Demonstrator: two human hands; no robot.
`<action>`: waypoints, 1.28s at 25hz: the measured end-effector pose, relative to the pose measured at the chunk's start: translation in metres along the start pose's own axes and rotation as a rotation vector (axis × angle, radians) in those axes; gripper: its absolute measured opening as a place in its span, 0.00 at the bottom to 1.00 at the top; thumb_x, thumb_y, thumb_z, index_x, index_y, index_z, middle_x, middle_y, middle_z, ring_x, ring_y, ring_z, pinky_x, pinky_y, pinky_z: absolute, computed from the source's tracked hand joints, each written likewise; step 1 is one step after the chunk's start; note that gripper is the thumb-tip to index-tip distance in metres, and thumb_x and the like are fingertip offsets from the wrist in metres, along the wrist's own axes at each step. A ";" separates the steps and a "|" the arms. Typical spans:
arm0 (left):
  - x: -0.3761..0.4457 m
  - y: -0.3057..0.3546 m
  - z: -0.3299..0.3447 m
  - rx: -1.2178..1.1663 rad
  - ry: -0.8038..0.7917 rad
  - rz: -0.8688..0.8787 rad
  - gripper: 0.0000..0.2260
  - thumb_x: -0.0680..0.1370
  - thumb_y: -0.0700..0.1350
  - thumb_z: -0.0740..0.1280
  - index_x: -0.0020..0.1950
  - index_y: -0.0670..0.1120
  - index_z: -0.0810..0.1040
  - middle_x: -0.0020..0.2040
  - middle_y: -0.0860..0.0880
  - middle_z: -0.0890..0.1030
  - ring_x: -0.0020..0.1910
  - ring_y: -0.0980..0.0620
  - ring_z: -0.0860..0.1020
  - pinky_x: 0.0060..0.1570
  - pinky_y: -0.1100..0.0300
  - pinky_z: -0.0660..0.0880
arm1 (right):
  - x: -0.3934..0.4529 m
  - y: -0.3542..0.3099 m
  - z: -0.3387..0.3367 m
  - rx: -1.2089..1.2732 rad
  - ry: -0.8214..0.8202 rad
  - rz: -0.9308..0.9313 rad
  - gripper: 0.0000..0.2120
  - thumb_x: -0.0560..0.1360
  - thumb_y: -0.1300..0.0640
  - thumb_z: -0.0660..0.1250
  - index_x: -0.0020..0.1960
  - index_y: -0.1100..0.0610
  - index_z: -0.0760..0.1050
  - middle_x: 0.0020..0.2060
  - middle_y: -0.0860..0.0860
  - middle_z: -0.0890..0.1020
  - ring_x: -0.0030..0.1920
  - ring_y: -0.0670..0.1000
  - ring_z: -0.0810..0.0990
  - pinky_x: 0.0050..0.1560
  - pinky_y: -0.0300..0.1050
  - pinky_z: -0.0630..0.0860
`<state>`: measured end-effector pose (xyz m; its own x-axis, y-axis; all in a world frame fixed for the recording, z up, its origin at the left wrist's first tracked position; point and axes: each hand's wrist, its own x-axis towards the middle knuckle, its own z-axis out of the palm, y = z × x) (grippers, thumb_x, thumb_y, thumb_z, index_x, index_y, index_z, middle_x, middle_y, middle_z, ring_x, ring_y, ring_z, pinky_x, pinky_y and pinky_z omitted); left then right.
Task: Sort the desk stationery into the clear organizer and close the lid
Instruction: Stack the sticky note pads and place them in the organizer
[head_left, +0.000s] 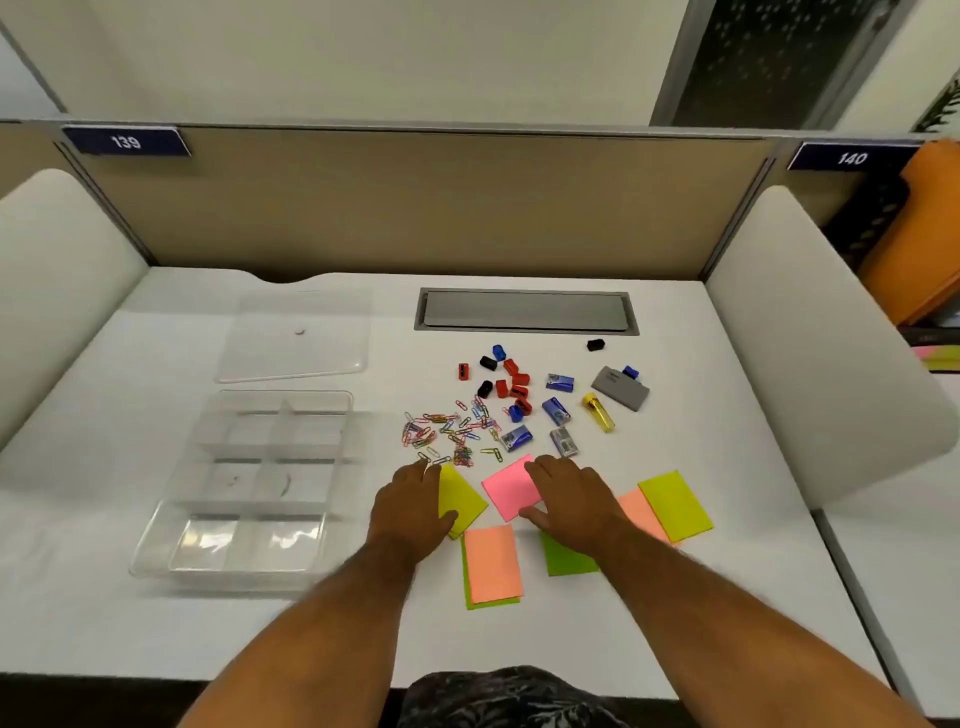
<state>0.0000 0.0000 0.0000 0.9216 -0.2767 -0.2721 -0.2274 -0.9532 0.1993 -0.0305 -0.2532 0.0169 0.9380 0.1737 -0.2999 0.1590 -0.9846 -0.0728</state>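
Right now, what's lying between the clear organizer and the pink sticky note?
In the head view, between the clear organizer and the pink sticky note: the left hand resting on a yellow sticky note.

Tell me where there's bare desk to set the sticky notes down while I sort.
Bare desk lies along the near edge, in front of the clear organizer and the orange note. Another strip runs between the lid and the grey cable hatch. It is crowded around the paper clips, sharpeners and both hands.
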 end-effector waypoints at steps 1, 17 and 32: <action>0.003 0.004 0.002 0.010 -0.025 -0.055 0.35 0.76 0.63 0.66 0.79 0.49 0.61 0.78 0.47 0.65 0.75 0.45 0.64 0.69 0.48 0.69 | 0.007 0.004 0.001 0.016 0.001 -0.037 0.35 0.80 0.34 0.61 0.79 0.52 0.61 0.76 0.52 0.69 0.71 0.56 0.71 0.66 0.56 0.73; 0.039 0.015 0.023 -0.492 0.032 -0.366 0.21 0.73 0.40 0.70 0.67 0.46 0.76 0.62 0.45 0.75 0.61 0.44 0.76 0.57 0.57 0.72 | 0.096 0.021 0.005 -0.222 -0.260 -0.272 0.43 0.65 0.38 0.80 0.73 0.50 0.66 0.72 0.54 0.70 0.73 0.58 0.66 0.70 0.62 0.65; 0.003 -0.014 0.023 -0.978 0.301 -0.566 0.12 0.81 0.40 0.66 0.63 0.50 0.77 0.57 0.47 0.80 0.55 0.44 0.78 0.50 0.55 0.75 | 0.078 0.023 -0.002 0.695 -0.296 0.015 0.14 0.81 0.58 0.64 0.66 0.52 0.73 0.60 0.55 0.80 0.55 0.53 0.78 0.48 0.47 0.72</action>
<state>-0.0018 0.0095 -0.0253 0.8808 0.3224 -0.3467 0.4580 -0.3947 0.7966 0.0467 -0.2626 -0.0065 0.8008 0.2554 -0.5417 -0.1760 -0.7642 -0.6205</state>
